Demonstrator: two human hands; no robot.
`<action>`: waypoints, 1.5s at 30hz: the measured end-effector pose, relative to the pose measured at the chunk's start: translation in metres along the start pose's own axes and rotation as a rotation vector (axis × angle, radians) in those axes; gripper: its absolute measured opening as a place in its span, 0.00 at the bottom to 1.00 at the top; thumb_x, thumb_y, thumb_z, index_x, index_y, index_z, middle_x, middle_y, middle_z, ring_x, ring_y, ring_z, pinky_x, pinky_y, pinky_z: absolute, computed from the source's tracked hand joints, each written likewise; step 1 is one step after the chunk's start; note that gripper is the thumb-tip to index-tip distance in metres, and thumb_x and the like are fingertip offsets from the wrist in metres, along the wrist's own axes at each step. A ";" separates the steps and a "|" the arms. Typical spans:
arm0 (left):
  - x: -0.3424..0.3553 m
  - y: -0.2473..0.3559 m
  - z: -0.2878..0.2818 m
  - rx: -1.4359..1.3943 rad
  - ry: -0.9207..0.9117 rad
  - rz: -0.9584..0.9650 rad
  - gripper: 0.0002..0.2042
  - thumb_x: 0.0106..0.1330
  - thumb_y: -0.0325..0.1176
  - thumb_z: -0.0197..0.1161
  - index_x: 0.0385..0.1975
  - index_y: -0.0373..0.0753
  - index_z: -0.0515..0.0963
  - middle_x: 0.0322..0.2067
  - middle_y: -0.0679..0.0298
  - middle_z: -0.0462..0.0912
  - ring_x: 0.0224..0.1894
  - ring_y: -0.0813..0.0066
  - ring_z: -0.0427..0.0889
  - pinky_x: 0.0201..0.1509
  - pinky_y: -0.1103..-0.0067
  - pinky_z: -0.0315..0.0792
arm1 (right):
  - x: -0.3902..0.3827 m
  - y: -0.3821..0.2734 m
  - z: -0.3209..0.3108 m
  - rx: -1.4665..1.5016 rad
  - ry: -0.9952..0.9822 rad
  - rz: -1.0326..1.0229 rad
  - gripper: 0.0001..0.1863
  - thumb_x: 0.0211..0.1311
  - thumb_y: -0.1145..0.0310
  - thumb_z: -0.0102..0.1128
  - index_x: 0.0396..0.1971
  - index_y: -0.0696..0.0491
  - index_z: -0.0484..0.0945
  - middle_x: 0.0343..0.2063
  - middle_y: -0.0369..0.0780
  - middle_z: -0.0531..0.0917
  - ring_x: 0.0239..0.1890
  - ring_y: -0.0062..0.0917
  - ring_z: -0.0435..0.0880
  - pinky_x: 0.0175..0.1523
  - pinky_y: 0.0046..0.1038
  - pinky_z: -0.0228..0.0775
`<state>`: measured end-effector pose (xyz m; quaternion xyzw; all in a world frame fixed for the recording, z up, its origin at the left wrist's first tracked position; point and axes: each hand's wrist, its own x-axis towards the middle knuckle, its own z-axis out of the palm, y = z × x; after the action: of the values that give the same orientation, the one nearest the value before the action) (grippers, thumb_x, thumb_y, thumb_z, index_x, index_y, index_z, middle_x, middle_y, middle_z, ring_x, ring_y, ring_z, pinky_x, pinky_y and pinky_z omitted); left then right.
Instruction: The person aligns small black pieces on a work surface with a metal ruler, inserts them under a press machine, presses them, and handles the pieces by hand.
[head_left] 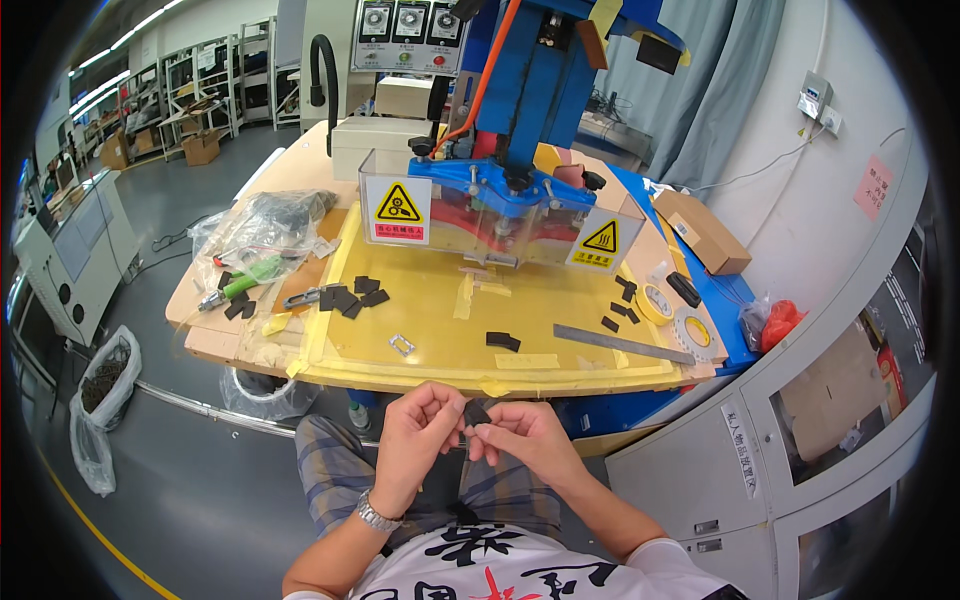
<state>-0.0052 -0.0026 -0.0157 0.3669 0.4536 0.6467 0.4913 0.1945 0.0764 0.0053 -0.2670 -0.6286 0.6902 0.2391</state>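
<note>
A small flat black piece [475, 412] is held between my two hands, just off the near edge of the bench. My right hand [520, 435] pinches it between thumb and fingers. My left hand [425, 420] is closed too, its fingertips at the piece's left side; whether they grip it or something small beside it is hard to make out. On the yellow work surface [430, 310] ahead lie a pair of black pieces [502, 341], a small silver frame [401, 345] and a pile of black pieces [350, 300].
A blue press [515, 185] with a clear guard stands at the back of the bench. To the right are a steel ruler [620, 345], tape rolls [692, 326] and a cardboard box [702, 232]. Plastic bags [270, 235] and a green-handled tool [250, 276] lie left.
</note>
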 end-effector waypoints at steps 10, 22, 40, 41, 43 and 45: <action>0.001 0.006 0.003 -0.026 0.020 -0.047 0.09 0.85 0.34 0.68 0.42 0.35 0.87 0.27 0.72 0.86 0.25 0.91 0.75 0.29 0.87 0.65 | 0.001 0.005 0.005 0.068 -0.037 -0.009 0.12 0.87 0.67 0.65 0.50 0.60 0.89 0.42 0.40 0.95 0.35 0.14 0.86 0.45 0.20 0.80; 0.007 -0.002 -0.002 -0.141 -0.005 -0.093 0.11 0.85 0.35 0.69 0.39 0.36 0.86 0.25 0.73 0.82 0.22 0.91 0.70 0.26 0.87 0.60 | 0.000 0.009 0.009 -0.021 -0.022 -0.030 0.11 0.88 0.68 0.64 0.50 0.60 0.88 0.43 0.39 0.95 0.36 0.13 0.85 0.45 0.19 0.79; -0.002 -0.012 -0.006 0.071 0.065 -0.014 0.08 0.84 0.33 0.70 0.48 0.35 0.89 0.32 0.71 0.90 0.35 0.88 0.87 0.38 0.84 0.79 | 0.002 0.011 0.012 -0.001 -0.004 -0.002 0.11 0.83 0.68 0.68 0.37 0.58 0.86 0.36 0.47 0.94 0.33 0.20 0.89 0.42 0.23 0.80; -0.004 -0.013 -0.006 0.199 0.077 0.074 0.07 0.84 0.32 0.71 0.48 0.34 0.88 0.32 0.70 0.90 0.35 0.88 0.87 0.39 0.84 0.79 | 0.003 0.012 0.013 -0.014 0.020 0.022 0.11 0.83 0.69 0.68 0.37 0.58 0.86 0.36 0.47 0.94 0.33 0.21 0.89 0.41 0.23 0.80; -0.009 -0.015 -0.007 0.186 0.061 0.151 0.06 0.83 0.31 0.72 0.47 0.34 0.87 0.33 0.72 0.89 0.34 0.90 0.83 0.38 0.85 0.76 | 0.007 0.017 0.016 0.011 0.012 0.024 0.11 0.82 0.70 0.69 0.37 0.60 0.87 0.35 0.47 0.94 0.32 0.21 0.89 0.41 0.23 0.81; -0.016 -0.013 -0.015 0.210 0.087 0.180 0.06 0.82 0.30 0.73 0.47 0.35 0.87 0.35 0.74 0.88 0.34 0.92 0.80 0.37 0.87 0.73 | 0.012 0.024 0.020 0.069 0.016 0.045 0.10 0.82 0.71 0.69 0.40 0.63 0.88 0.35 0.46 0.94 0.31 0.21 0.89 0.41 0.23 0.81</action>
<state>-0.0110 -0.0205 -0.0333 0.4272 0.5046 0.6526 0.3701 0.1723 0.0672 -0.0178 -0.2782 -0.5962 0.7146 0.2378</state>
